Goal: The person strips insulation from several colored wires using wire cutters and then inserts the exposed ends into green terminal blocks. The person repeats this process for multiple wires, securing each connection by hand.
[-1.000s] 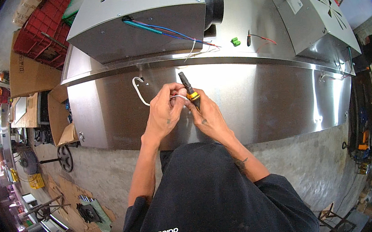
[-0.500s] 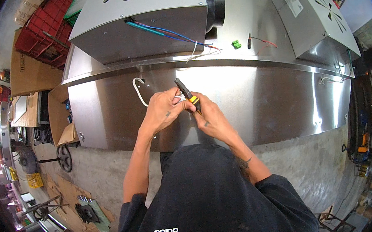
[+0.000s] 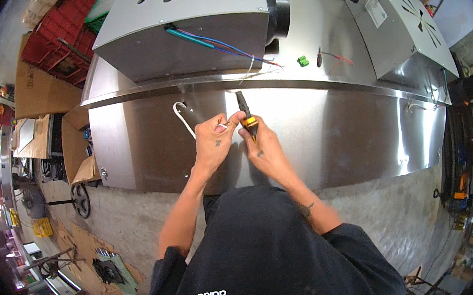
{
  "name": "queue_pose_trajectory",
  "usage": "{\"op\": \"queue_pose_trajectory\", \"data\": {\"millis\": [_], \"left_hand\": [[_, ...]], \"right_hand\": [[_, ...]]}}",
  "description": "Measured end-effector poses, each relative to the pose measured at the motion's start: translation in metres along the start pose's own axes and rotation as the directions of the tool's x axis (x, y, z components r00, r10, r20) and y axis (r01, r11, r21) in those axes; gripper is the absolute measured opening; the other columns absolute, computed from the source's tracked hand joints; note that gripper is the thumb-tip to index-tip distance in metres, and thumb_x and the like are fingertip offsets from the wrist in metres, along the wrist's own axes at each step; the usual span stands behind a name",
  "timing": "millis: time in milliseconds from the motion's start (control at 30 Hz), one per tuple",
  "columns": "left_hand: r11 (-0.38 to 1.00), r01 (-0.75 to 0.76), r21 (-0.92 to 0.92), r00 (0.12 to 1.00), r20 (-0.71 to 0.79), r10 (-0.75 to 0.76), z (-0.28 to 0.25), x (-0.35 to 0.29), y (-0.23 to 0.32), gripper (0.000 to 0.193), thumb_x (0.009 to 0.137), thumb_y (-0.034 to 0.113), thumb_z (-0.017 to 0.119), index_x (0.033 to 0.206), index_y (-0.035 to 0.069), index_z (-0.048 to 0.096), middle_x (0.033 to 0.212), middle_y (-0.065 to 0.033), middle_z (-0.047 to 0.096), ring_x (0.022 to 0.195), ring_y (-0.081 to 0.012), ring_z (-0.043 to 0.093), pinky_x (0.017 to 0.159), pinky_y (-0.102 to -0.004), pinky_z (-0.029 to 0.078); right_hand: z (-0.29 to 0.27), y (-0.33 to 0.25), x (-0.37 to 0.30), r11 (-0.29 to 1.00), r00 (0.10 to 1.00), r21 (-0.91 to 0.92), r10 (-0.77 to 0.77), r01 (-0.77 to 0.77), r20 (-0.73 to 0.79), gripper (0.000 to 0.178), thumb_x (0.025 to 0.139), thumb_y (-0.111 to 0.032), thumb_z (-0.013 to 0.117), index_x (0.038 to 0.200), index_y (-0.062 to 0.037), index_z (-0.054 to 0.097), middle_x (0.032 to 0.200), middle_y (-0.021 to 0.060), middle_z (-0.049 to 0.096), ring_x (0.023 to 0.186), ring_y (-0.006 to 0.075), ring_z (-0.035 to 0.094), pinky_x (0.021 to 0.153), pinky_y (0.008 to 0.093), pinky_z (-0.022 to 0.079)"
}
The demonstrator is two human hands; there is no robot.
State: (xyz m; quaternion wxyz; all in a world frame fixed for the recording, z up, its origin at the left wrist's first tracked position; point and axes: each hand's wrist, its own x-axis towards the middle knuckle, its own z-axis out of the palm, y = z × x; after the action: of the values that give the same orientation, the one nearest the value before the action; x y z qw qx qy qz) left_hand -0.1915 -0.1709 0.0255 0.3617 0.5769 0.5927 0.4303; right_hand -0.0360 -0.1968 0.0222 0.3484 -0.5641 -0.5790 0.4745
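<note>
Pinching the white cable (image 3: 182,117) in the curled fingers of my left hand (image 3: 212,143), I have its free length arching up over the steel panel (image 3: 316,133), while its near end is too hidden by my fingers to tell where it stops. My right hand (image 3: 263,144) is wrapped around a black-and-yellow hand tool (image 3: 250,122), its nose pointing away from me, just beside my left fingertips. Farther out, blue and red wires (image 3: 211,45) trail from a grey metal box (image 3: 140,57).
</note>
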Motion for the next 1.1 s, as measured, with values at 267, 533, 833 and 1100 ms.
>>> {"op": "queue_pose_trajectory", "data": {"millis": [267,533,833,1100], "left_hand": [[0.993,0.097,0.07,0.993,0.065,-0.101,-0.006,0.006,0.001,0.063,0.098,0.04,0.084,0.066,0.008,0.041,0.063,0.0058,0.036,0.064,-0.0064,0.033,0.053,-0.0293,0.029],[0.919,-0.304,0.25,0.949,0.002,0.314,-0.003,0.004,0.0,0.051,0.101,0.022,0.08,0.071,0.001,0.046,0.059,-0.0138,0.044,0.052,-0.0248,0.039,0.051,-0.039,0.038],[0.846,-0.412,0.34,0.9,0.003,0.437,-0.001,0.003,0.003,0.043,0.1,0.013,0.077,0.075,0.001,0.045,0.065,-0.0185,0.054,0.054,-0.0369,0.054,0.053,-0.0419,0.044],[0.899,-0.366,0.241,0.931,0.076,0.358,-0.006,0.004,-0.002,0.037,0.098,0.004,0.074,0.076,-0.002,0.044,0.066,-0.017,0.041,0.056,-0.0234,0.043,0.055,-0.0385,0.043]], "right_hand": [[-0.004,0.006,0.003,1.0,0.998,-0.006,0.02,-0.021,-0.061,0.037,0.11,-0.019,0.062,0.137,0.0053,0.056,0.097,0.0262,0.073,0.089,0.0405,0.075,0.081,0.0493,0.056],[-0.01,0.004,0.006,0.979,0.989,0.179,-0.074,0.096,-0.128,0.04,0.111,-0.03,0.066,0.134,0.0019,0.058,0.085,0.0127,0.067,0.077,0.0171,0.065,0.073,0.0368,0.054],[-0.02,-0.014,0.004,0.952,0.994,0.295,-0.058,0.082,-0.091,0.043,0.109,-0.028,0.07,0.139,0.0015,0.061,0.101,0.0059,0.071,0.092,0.013,0.065,0.085,0.0326,0.055],[-0.018,-0.021,0.01,0.905,0.995,0.413,-0.093,0.1,-0.037,0.04,0.104,-0.013,0.075,0.139,0.0027,0.062,0.115,0.0074,0.076,0.101,0.0121,0.069,0.091,0.0293,0.056]]}}
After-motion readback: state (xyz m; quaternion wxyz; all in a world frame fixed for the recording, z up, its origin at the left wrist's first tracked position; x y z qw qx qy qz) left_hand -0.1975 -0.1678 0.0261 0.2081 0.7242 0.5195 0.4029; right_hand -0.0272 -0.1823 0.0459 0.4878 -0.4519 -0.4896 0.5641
